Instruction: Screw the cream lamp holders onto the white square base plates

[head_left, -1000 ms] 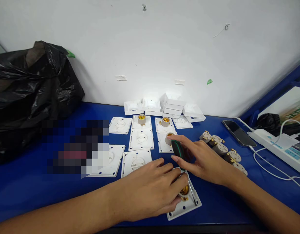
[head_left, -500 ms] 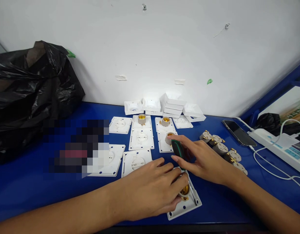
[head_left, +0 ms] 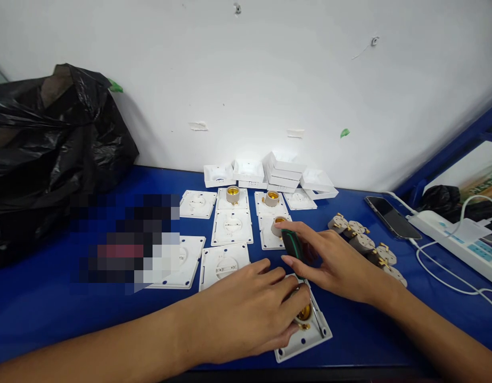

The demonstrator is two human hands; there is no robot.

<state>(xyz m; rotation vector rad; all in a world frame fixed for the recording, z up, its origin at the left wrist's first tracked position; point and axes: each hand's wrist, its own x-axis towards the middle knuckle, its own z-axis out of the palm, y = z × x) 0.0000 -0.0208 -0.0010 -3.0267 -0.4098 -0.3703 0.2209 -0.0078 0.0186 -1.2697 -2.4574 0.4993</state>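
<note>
At the table's front, a white square plate carries a lamp socket with a brass-coloured threaded inside. My left hand is closed around the left side of that socket, its fingertips partly hidden behind it. A screwdriver with a dark green and black handle is in my right hand, gripped between thumb and fingers. Its metal shaft slants down beside the socket, and the tip rests near the plate's right corner hole. Behind my hands, another socket stands on a white plate.
More white plates lie in rows, some with sockets. White box covers are stacked by the wall. Several loose sockets, a phone and a power strip with cables are at right. A black plastic bag stands at left.
Almost nothing differs. Both hands keep their hold, and the plate with its socket appears shifted very slightly; the whole view has moved a little too.
</note>
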